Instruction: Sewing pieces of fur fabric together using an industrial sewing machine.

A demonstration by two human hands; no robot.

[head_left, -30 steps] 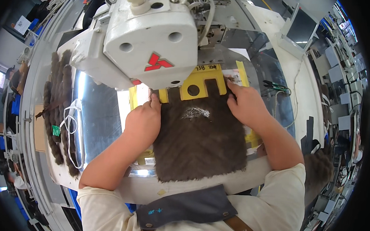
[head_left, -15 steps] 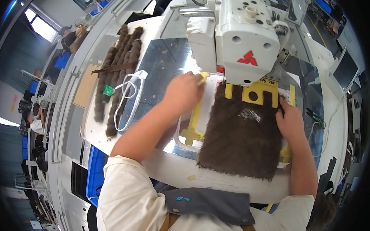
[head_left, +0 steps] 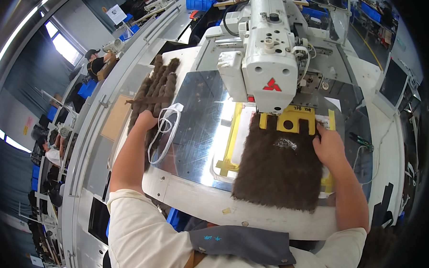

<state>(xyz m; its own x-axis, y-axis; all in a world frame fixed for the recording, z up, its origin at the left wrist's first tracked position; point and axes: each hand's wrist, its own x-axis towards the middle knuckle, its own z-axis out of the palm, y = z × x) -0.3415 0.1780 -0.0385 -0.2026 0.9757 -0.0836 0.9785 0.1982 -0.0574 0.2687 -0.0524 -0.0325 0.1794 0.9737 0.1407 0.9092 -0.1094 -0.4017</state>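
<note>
A brown fur piece [head_left: 279, 170] lies under the head of a white industrial sewing machine [head_left: 269, 74], with a small shiny clear patch on it. Over its far edge sits a yellow notched template [head_left: 299, 119]. My right hand [head_left: 330, 145] grips the right edge of the fur beside the template, thumb and forefinger close together. Far to the left, my left hand [head_left: 147, 120] reaches onto a bundle of brown fur strips [head_left: 160, 83] tied with a brown band [head_left: 149, 100]. Its fingers are curled; what lies under them is hidden.
A white cord loop [head_left: 164, 136] lies beside the strips. Yellow tape [head_left: 231, 144] edges a white frame on the shiny metal plate [head_left: 194, 114]. Green-handled snips [head_left: 360, 140] lie at right. A screen [head_left: 394, 87] stands farther right. Other people work at the far left.
My left hand has moved left from the taped frame to the fur strips, where the green item no longer shows. My right hand stays at the fur's edge. The view has shifted slightly.
</note>
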